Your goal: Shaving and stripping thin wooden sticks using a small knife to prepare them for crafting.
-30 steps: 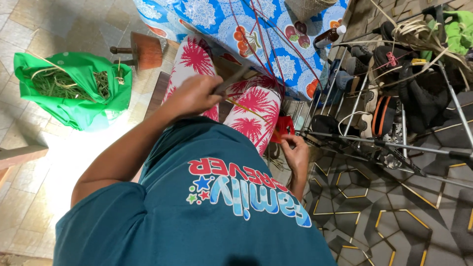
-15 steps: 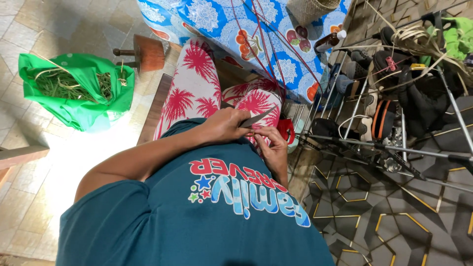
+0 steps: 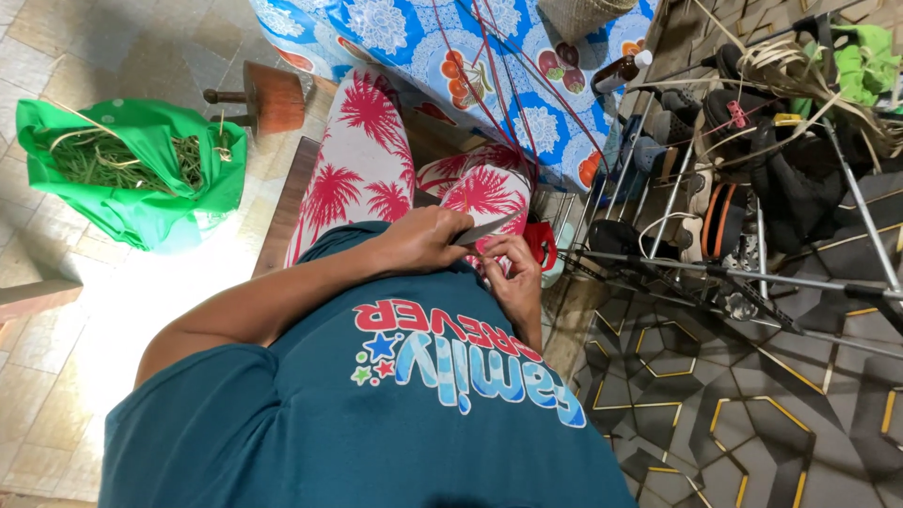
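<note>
I sit in a teal shirt and pink palm-print trousers, legs stretched away from me. My left hand (image 3: pixel 425 241) grips a knife (image 3: pixel 485 230), its grey blade pointing right across my lap. My right hand (image 3: pixel 515 279) is just beside the blade and pinches thin red strands (image 3: pixel 489 103). The strands run from my fingers up over the blue flowered cloth (image 3: pixel 395 28). The two hands almost touch at the blade. A small red object (image 3: pixel 541 243) lies by my right knee.
A green bag (image 3: pixel 141 202) of green strips sits on the tiled floor at left, with a wooden stand (image 3: pixel 268 99) beyond it. A metal rack (image 3: pixel 715 273) full of shoes stands at right. A brown bottle (image 3: pixel 621 68) and a woven basket (image 3: pixel 583 14) lie near the cloth.
My left hand drew the knife back from my knee to my lap, meeting my right hand. Over the last half second the hands barely shifted.
</note>
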